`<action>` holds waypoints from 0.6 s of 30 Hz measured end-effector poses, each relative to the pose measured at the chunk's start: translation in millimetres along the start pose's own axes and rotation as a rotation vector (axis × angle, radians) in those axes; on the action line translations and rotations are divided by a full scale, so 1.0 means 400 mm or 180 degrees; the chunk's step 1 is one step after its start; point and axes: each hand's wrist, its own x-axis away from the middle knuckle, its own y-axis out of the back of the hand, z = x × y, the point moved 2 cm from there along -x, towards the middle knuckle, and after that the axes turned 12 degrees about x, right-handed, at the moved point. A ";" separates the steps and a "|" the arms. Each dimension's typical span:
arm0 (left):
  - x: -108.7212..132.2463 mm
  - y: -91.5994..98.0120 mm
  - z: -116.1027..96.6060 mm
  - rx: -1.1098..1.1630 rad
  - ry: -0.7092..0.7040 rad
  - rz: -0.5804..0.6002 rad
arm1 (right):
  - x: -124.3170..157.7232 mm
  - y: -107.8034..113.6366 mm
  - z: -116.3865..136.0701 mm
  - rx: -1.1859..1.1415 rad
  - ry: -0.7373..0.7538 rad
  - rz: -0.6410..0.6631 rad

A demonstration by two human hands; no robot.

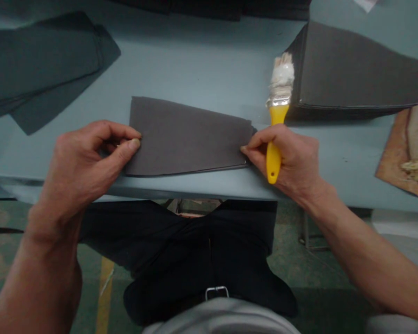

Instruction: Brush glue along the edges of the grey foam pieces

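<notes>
A dark grey tapered sheet (190, 137), with at least one more layer showing at its edges, lies near the table's front edge. My left hand (94, 160) pinches its left end between thumb and forefinger. At the narrower right end, my right hand (285, 160) pinches the sheet's edge with its fingertips. The same right hand also carries a paintbrush (279, 113), its yellow handle tucked across the fingers. White paste coats the brush's bristles, which point away from me.
A tall stack of similar dark sheets (358, 69) stands at the back right. More dark sheets (45, 60) lie fanned at the left. A brown board (392, 157) with dried residue sits at the right edge. Dark pieces (209, 7) line the back of the pale table (195, 55).
</notes>
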 end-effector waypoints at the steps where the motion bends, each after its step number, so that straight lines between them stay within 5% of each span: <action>1: 0.000 0.000 -0.001 0.0004 -0.0002 -0.0004 | -0.001 0.000 0.001 0.0006 0.0068 -0.0058; 18: 0.002 -0.001 0.005 0.0057 -0.0029 0.0009 | -0.001 0.002 0.003 0.0000 0.0052 -0.0050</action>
